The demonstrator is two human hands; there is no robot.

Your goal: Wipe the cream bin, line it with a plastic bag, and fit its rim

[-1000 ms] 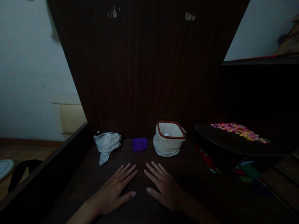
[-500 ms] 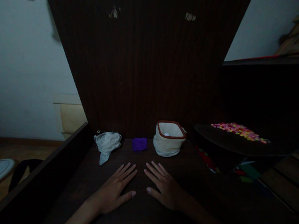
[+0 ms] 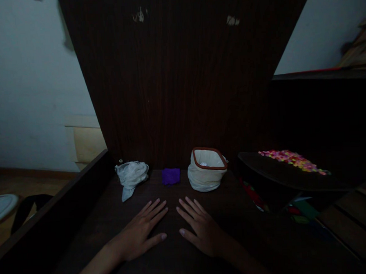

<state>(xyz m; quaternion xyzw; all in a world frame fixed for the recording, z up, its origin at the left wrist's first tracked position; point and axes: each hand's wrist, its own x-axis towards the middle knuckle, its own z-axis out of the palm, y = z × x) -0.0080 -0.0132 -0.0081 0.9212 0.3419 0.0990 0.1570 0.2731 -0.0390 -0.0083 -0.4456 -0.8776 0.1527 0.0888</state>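
Observation:
My left hand [image 3: 140,233] lies flat on the dark wooden surface [image 3: 174,268], fingers spread and holding nothing. Opposite it, my right hand [image 3: 203,230] also rests flat with its fingers apart. Beyond the left hand sits a crumpled white plastic bag [image 3: 132,175], its loose end pointing towards me. A folded purple cloth [image 3: 170,176] lies in the middle, past the fingertips of both hands. Farther right, beyond my right hand, stands a small white bin with a brown rim [image 3: 207,180]; something white is inside it. Neither hand touches these things.
A tall dark wooden panel [image 3: 174,80] rises behind the things. Along the left runs a raised side board [image 3: 55,213]. On the right, a dark curved shelf [image 3: 264,171] carries a heap of small pink and yellow pieces [image 3: 294,160]; red and green items lie under it.

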